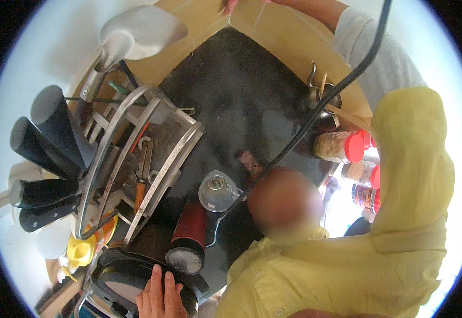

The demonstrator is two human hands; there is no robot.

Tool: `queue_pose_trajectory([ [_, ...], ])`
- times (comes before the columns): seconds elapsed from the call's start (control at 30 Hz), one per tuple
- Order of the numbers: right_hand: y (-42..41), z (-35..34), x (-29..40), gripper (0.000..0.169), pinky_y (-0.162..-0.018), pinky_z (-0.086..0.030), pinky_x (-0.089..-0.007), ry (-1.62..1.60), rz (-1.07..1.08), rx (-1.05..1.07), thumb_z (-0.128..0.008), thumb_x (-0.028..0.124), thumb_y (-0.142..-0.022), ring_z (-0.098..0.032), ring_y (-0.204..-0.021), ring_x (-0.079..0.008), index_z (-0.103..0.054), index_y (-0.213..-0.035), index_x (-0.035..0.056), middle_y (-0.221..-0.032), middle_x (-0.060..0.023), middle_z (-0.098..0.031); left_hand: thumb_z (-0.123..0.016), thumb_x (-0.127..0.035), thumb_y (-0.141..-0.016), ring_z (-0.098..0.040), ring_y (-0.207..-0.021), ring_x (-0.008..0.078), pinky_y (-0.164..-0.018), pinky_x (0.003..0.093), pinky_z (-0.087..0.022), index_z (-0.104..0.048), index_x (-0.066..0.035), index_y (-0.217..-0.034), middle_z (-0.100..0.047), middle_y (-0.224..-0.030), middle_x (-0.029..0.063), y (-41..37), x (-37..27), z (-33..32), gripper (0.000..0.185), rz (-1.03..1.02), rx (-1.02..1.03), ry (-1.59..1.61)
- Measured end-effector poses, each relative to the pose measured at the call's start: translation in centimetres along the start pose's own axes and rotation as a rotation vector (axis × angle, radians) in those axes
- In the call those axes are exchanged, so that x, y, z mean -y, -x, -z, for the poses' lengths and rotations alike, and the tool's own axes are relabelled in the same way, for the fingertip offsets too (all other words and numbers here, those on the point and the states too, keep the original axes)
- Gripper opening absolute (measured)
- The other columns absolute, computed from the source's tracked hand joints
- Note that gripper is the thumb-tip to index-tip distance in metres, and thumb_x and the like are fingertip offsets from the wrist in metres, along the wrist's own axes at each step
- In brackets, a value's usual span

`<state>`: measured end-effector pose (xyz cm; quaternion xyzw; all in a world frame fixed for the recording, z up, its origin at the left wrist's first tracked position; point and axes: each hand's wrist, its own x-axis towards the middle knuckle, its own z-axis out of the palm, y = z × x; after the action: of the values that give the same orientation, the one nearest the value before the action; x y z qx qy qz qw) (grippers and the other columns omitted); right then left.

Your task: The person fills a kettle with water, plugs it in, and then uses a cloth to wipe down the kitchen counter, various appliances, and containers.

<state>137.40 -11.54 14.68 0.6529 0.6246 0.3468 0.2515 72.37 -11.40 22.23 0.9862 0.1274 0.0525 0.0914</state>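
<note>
My left hand point(161, 296) lies at the bottom edge, its fingertips on the rim of a black lidded appliance point(123, 278); nothing shows in its grasp. My right hand is out of view. Just above the fingers a dark red cylinder with a black end point(191, 234) stands on the dark countertop point(227, 87). A clear container with a handle point(217, 190) is beside it. To the left, a metal rack point(167, 163) holds scissors point(142, 171) and other utensils.
Several black-handled knives point(48, 194) and a metal turner point(139, 33) jut out at left. At right are red-lidded jars point(336, 147) and a metal kettle point(324, 95). A person in yellow point(314, 274) fills the lower right; a grey-sleeved arm point(378, 55) reaches along the tiled wall. A dark cable crosses.
</note>
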Motion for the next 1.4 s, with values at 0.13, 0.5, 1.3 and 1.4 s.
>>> queue_pose_trajectory([
  [0.13,0.1,-4.6,0.4,0.042,-0.084,-0.046,-0.0457,-0.140,0.149,-0.279,-0.059,0.038,-0.086,-0.059,-0.098,-0.0289,-0.063,-0.108,0.0023,-0.094,-0.0136,-0.065,-0.069,-0.008,-0.094,-0.071,-0.095,0.0322,-0.073,0.0396,-0.053,-0.070,-0.001,-0.116,-0.070,-0.118,0.0177,0.2,0.0,0.0,0.023,0.012,0.005,-0.017],
  [0.5,2.9,-13.7,15.6,0.032,-0.087,-0.047,-0.0437,-0.660,-0.239,-0.040,-0.063,0.020,-0.082,-0.056,-0.105,-0.0307,-0.064,-0.110,0.0062,-0.106,-0.0134,-0.060,-0.075,-0.019,-0.083,-0.071,-0.096,0.0306,-0.078,0.0368,-0.051,-0.072,0.002,-0.106,-0.070,-0.115,0.0228,2.5,1.0,-1.1,0.031,0.021,0.070,-0.044],
  [1.3,-6.2,3.0,22.5,0.058,-0.093,-0.048,-0.0454,-1.128,-0.759,-0.976,-0.070,0.013,-0.076,-0.056,-0.099,-0.0417,-0.046,-0.127,-0.0001,-0.107,-0.0231,-0.055,-0.069,0.001,-0.082,-0.070,-0.092,0.0306,-0.077,0.0394,-0.051,-0.072,-0.002,-0.104,-0.073,-0.111,0.0140,0.2,-0.3,-1.2,0.023,0.132,0.106,-0.052],
  [1.4,-5.9,4.2,26.0,0.056,-0.095,-0.048,-0.0448,-1.109,-0.663,-0.731,-0.072,0.009,-0.075,-0.055,-0.107,-0.0395,-0.049,-0.125,0.0014,-0.117,-0.0231,-0.054,-0.067,0.002,-0.082,-0.070,-0.092,0.0308,-0.076,0.0398,-0.051,-0.072,-0.001,-0.104,-0.073,-0.110,0.0140,1.2,0.2,-1.6,0.022,0.148,0.103,-0.063],
])
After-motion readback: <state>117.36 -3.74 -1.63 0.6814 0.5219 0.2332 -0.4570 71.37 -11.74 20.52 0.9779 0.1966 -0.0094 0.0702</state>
